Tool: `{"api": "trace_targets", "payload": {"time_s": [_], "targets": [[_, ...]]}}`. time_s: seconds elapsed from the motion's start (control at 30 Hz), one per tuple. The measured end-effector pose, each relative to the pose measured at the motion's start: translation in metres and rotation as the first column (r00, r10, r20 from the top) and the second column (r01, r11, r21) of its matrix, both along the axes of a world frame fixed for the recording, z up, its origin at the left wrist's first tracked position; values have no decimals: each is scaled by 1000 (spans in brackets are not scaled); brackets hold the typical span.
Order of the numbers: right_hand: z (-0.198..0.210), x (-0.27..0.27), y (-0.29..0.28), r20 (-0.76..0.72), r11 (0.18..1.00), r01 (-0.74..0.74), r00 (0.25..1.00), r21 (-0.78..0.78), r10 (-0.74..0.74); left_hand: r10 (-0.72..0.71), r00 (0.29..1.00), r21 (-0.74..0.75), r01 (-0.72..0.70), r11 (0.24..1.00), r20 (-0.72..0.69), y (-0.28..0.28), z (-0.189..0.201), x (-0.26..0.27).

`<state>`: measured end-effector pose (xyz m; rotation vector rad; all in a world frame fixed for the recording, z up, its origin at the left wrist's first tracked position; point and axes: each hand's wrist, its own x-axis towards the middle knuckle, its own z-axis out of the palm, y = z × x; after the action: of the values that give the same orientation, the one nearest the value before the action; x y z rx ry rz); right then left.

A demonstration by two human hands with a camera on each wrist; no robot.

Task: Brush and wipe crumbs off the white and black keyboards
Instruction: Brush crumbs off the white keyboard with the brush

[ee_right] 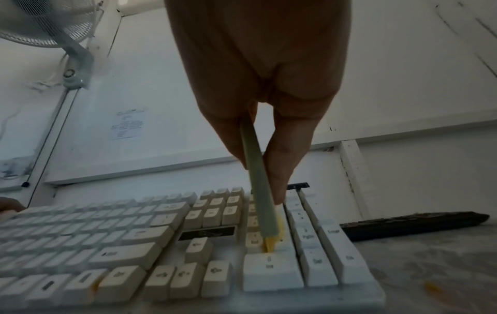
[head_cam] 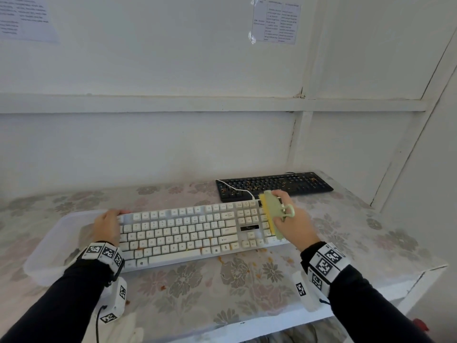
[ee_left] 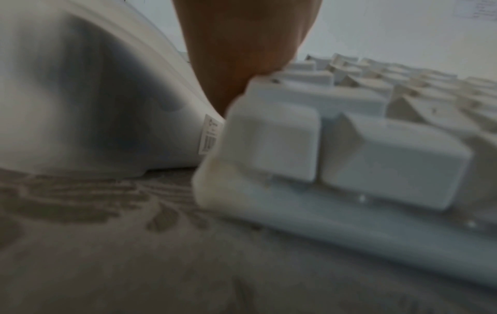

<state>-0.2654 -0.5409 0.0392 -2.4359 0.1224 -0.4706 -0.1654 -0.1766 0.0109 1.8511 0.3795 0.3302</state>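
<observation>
Brushing is under way on the white keyboard — right hand grips the brush over its numpad, left hand clasps its left end. Behind it, black keyboard remains crumb-strewn — untouched, apparently.

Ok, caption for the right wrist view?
Right hand holds a green brush, bristles down on the white keyboard numpad.

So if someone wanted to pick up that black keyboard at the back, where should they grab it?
Probably the short right end of the black keyboard, coming from the right. It lies flat and thin, that end is free, and the white keyboard's cable crosses its left part. Keep it level: crumbs sit on the keys.
</observation>
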Motion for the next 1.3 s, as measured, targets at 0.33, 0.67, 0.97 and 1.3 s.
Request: {"api": "trace_targets", "payload": {"time_s": [0.33,0.67,0.97,1.3], "targets": [[10,-2,-17,-204,994,83,977,70,-68,-21,998,-52,18,998,-52,2,0,3],[0,-1,-22,-135,998,56,989,15,-54,-6,1000,-73,4,997,-26,1,0,3],[12,-5,-20,173,987,76,980,138,-100,-28,999,31,29,999,-27,-5,7,-6],[18,-24,-18,-411,954,237,900,182,-145,-35,999,142,35,989,-2,-3,8,-9]]}}
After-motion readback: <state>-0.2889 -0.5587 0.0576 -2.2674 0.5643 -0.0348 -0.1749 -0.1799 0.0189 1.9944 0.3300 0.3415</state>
